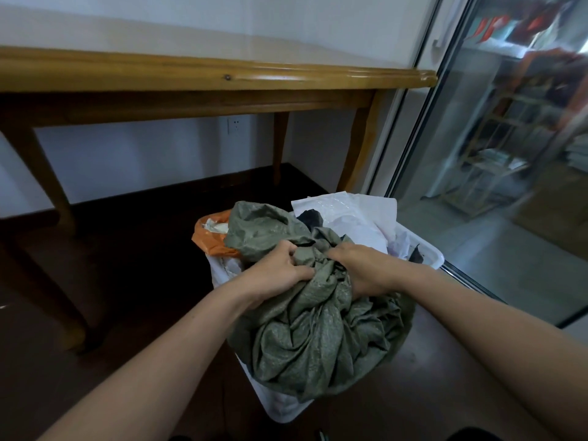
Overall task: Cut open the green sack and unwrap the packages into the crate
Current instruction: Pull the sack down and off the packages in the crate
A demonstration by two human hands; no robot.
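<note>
The crumpled green sack [318,338] lies bunched on top of a white plastic crate [432,253] on the dark floor, covering most of it. My left hand [276,272] grips a fold of the sack on its left side. My right hand [366,272] grips the bunched fabric just to the right, close to the left hand. White plastic wrappings [350,214] and a dark item [310,218] stick up from the crate's far side. An orange plastic bag [211,240] with pale contents shows at the crate's far left.
A wooden table [222,78] stands beyond the crate, its legs on the dark floor [127,249]. A glass sliding door [477,154] runs along the right, close to the crate. A wall socket [234,125] shows under the table.
</note>
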